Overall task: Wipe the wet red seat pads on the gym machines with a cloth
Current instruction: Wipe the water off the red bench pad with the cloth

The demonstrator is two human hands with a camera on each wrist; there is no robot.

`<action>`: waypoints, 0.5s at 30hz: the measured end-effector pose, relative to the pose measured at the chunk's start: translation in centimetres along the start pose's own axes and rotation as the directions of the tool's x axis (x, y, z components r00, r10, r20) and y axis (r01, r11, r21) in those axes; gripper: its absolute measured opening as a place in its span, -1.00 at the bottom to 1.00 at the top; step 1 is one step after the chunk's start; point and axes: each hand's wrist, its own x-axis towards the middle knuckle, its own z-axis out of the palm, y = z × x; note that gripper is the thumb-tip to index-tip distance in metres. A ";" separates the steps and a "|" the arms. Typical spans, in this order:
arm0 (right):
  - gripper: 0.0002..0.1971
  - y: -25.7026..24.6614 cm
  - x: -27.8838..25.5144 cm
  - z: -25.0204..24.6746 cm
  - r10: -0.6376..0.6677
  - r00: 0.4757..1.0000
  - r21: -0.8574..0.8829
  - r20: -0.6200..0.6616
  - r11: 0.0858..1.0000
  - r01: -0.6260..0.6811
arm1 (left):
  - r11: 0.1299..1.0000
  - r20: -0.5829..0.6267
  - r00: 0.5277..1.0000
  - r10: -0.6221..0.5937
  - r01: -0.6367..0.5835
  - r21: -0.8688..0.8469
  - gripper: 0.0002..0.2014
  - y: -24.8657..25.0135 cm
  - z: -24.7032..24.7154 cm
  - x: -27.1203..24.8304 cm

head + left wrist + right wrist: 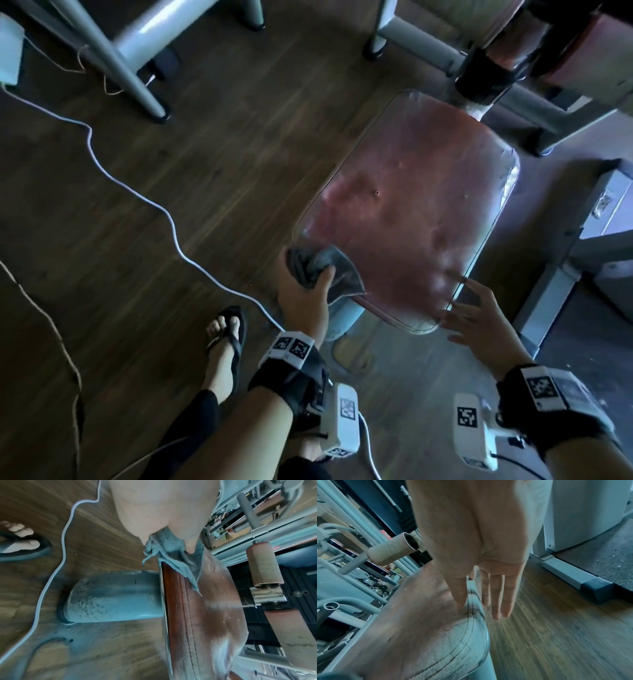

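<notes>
The red seat pad (407,212) fills the middle right of the head view, worn and patchy, with a clear plastic cover edge. My left hand (303,291) grips a bunched grey cloth (320,270) at the pad's near left corner; a cloth flap lies on the pad (187,566). My right hand (479,315) is spread with straight fingers at the pad's near right edge. In the right wrist view its thumb (460,596) touches the pad (419,622) and the other fingers (498,601) hang beside the edge.
A grey post (111,596) under the seat stands on wood floor. A white cable (137,195) snakes across the floor at left, near my sandalled foot (226,339). Grey machine frames (130,54) and roller pads (262,565) stand beyond the seat. A white machine base (570,566) lies right.
</notes>
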 end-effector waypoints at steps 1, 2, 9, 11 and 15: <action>0.02 0.0 0.0 -0.2 0.002 1.000 0.014 0.018 1.000 -0.003 | 1.000 -0.013 1.000 -0.004 0.004 -0.006 -0.18 0.1 0.2 0.1; 0.02 0.2 0.2 -0.2 0.004 1.000 0.021 0.024 1.000 -0.004 | 1.000 -0.031 1.000 -0.005 0.005 -0.004 -0.16 0.1 0.5 0.1; -0.44 1.6 1.1 1.1 -0.086 0.989 -0.111 -0.122 0.991 0.072 | 0.999 -0.119 0.993 -0.018 0.023 0.034 -0.16 -2.0 3.6 -3.7; -0.42 1.8 1.4 0.9 -0.093 0.987 -0.103 -0.128 0.991 0.080 | 0.999 -0.122 0.992 -0.022 0.027 0.041 -0.15 -2.4 3.9 -4.1; -0.31 1.9 2.2 -0.1 -0.063 0.995 -0.094 -0.080 0.994 0.055 | 0.999 -0.132 0.990 -0.041 0.044 0.022 -0.17 -2.2 3.6 -3.0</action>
